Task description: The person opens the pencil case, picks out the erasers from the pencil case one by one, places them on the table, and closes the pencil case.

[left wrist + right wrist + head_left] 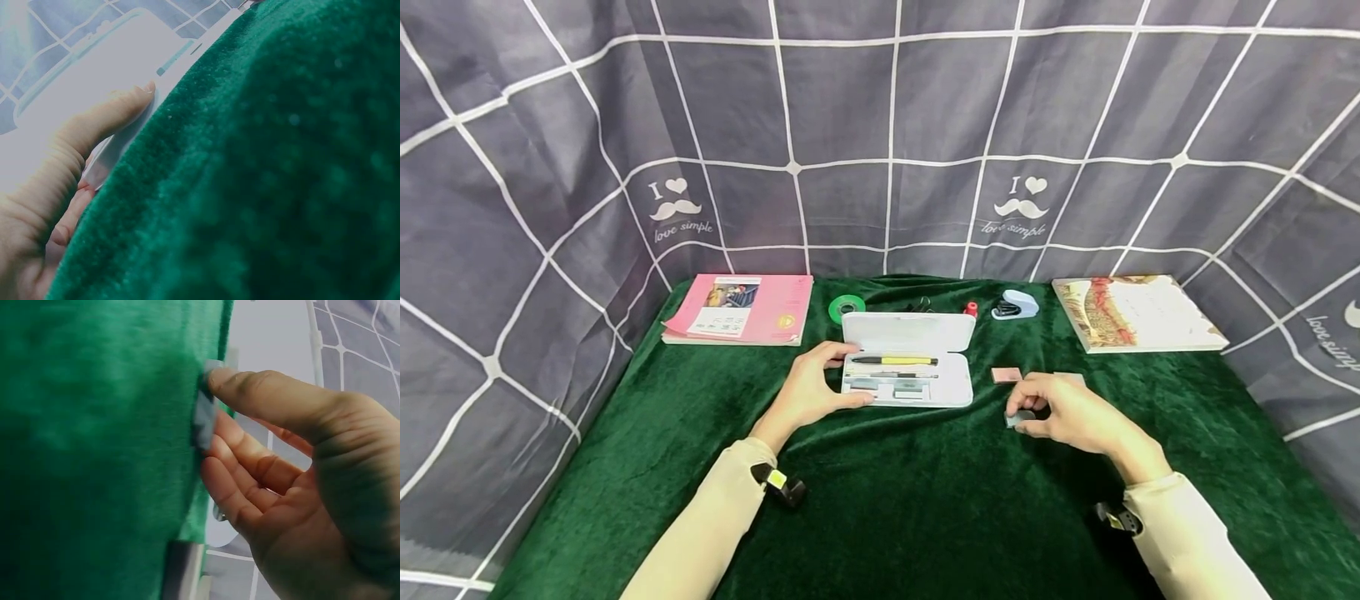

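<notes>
A white pencil case (955, 379) lies with its lid (910, 332) raised. Inside are a yellow-and-black pen (898, 361), a slimmer pen (901, 375) and a small pale block (910, 393). My left hand (808, 387) grips the case's left end, thumb at the near edge and fingers at the back; the left wrist view shows the thumb against the white wall. To the right of the case, my right hand (1063, 408) pinches a small grey block (205, 412) between thumb and fingers, low over the cloth. A pink block (1006, 375) lies just beyond that hand.
Another pale block (1070, 378) is partly hidden behind my right hand. Along the back are a pink book (782, 308), green tape (847, 309), black clips (922, 306), a red-capped item (972, 309), a stapler (1017, 305) and a patterned book (1138, 312). Green velvet (910, 500) covers the table.
</notes>
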